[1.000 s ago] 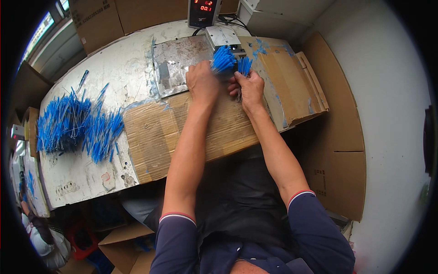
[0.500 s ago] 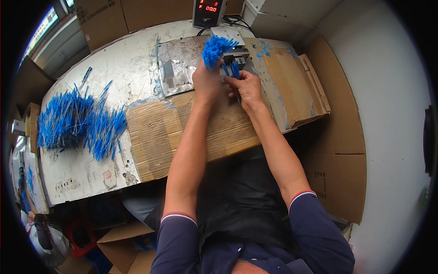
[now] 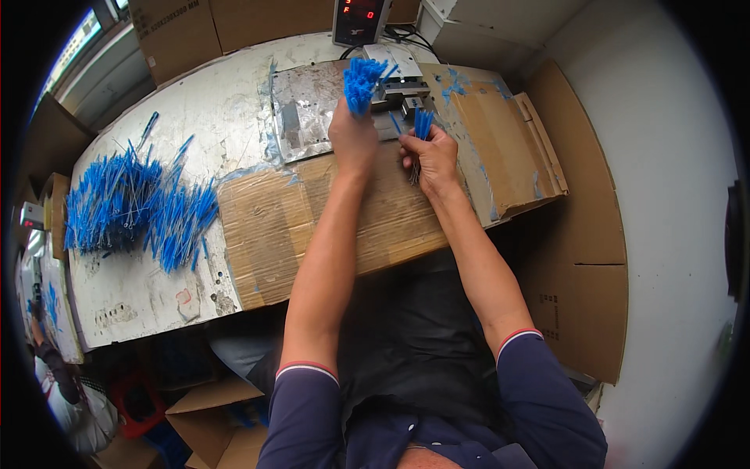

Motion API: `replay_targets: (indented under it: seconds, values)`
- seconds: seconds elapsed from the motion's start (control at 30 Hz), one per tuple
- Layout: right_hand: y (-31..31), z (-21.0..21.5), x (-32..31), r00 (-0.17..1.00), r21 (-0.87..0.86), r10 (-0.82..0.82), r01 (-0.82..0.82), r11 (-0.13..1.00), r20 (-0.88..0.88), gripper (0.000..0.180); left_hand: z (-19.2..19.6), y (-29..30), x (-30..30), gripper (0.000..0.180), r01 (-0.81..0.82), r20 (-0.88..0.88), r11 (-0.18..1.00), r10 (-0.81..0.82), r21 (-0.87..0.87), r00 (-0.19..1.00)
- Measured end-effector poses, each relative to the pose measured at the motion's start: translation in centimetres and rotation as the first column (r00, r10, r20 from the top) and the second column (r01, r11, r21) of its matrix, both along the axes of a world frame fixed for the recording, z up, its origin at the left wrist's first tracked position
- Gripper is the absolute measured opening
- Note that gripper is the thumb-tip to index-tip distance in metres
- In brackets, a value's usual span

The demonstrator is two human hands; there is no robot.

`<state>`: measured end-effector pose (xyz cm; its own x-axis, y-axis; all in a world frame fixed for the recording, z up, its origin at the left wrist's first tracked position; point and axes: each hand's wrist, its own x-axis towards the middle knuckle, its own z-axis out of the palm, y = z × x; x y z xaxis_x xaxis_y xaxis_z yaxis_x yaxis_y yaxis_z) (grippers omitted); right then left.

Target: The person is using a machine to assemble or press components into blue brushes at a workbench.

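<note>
A thick bundle of thin blue wire brushes [image 3: 361, 84] stands up out of my left hand [image 3: 353, 139], which is closed around it near the far side of the table. Close by on the right, my right hand [image 3: 435, 160] pinches a smaller bunch of blue wire brushes [image 3: 423, 123]. Their thin metal stems hang below the fingers. One single blue brush [image 3: 395, 123] slants out to the left of that bunch, at the right fingertips. Just beyond the right hand is a small metal fixture [image 3: 412, 105] on a metal plate [image 3: 301, 109].
A large heap of blue wire brushes [image 3: 117, 199] lies on the white table at left. Flattened cardboard [image 3: 266, 234] covers the near edge; a cardboard box [image 3: 500, 148] sits at right. A digital display box [image 3: 358, 19] stands at the back. Another person's arm [image 3: 48, 356] shows far left.
My right hand has moved slightly right, away from my left hand and the fixture, taking its bunch along. The left bundle shifted a little. The display reading changed. A person's arm appeared far left.
</note>
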<state>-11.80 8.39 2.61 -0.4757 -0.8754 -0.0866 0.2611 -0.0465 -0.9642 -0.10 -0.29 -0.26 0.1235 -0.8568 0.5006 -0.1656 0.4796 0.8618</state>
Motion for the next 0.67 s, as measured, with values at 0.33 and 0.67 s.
replay_targets:
  seconds: [0.33,0.67]
  values:
    - [-3.7,0.7,-0.8,0.97,0.046,-0.197,0.205,0.978,-0.142,0.014,-0.2,0.0,-0.1,0.009,-0.054,-0.066,0.995,0.059,0.087,0.996]
    - [-3.9,0.7,-0.6,0.966,0.078,-0.206,0.22,0.972,-0.154,0.014,1.1,0.8,0.1,0.015,-0.176,0.028,0.982,0.175,0.074,0.984]
